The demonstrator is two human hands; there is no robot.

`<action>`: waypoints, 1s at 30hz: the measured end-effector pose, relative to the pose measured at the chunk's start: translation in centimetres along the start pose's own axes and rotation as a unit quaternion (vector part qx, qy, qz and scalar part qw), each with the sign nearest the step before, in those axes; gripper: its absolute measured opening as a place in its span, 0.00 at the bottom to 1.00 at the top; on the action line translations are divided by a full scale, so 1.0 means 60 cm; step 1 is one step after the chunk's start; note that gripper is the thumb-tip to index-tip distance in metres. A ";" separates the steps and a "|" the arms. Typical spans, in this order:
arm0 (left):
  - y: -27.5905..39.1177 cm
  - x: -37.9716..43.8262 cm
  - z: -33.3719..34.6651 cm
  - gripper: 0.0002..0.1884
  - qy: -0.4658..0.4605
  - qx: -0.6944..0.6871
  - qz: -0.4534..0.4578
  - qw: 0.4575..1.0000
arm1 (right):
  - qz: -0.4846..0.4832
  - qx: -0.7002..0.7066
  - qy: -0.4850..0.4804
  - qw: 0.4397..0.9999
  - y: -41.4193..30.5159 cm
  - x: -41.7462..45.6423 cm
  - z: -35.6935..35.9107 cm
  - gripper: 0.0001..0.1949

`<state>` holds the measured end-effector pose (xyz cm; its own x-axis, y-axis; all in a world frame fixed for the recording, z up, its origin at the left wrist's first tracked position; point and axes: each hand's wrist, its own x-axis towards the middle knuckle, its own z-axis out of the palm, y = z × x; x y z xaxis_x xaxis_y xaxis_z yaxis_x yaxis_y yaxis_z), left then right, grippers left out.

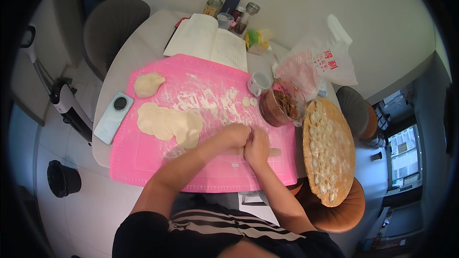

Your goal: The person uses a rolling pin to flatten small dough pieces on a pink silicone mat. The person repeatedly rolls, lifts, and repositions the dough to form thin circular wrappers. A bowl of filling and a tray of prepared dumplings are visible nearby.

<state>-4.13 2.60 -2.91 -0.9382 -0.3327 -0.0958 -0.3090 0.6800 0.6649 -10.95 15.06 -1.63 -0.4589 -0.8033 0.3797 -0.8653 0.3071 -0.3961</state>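
On the pink silicone pastry mat (150, 168), my two hands meet near the right front. My right hand (256, 147) lies over a wooden rolling pin (275, 152), whose end sticks out to its right. Against its fingers is my left hand (236, 135), curled, and whatever it grips is hidden. Flattened round dough wrappers (161, 123) overlap in a row at the mat's left, below a lump of dough (147, 85). Two small dough pieces (249, 101) sit beside a glass bowl of dark filling (285, 104). Loose flour (208, 101) streaks the mat's middle.
A round woven tray (346, 150) with several shaped dumplings rests at the right, above an orange chair (344, 215). Around the mat are a white mug (259, 84), a phone (113, 119), an open notebook (200, 39), a plastic bag (319, 57) and bottles (214, 5).
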 end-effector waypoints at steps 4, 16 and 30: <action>0.015 -0.036 -0.009 0.19 0.030 0.018 -0.002 0.999 | -0.069 -0.076 0.031 0.994 -0.004 -0.044 -0.021 0.20; -0.013 -0.021 -0.018 0.13 0.053 -0.077 0.047 0.995 | -0.007 -0.034 0.038 0.999 0.021 0.076 0.037 0.19; 0.025 -0.068 -0.066 0.16 0.045 0.016 -0.029 0.998 | 0.007 -0.042 0.016 0.999 0.007 0.037 0.033 0.23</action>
<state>-0.13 2.42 1.43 -0.9009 -0.4291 -0.0654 -0.3691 0.6779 0.6358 -11.92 12.40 -2.64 -0.4763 -0.7823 0.4014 -0.8720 0.3614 -0.3303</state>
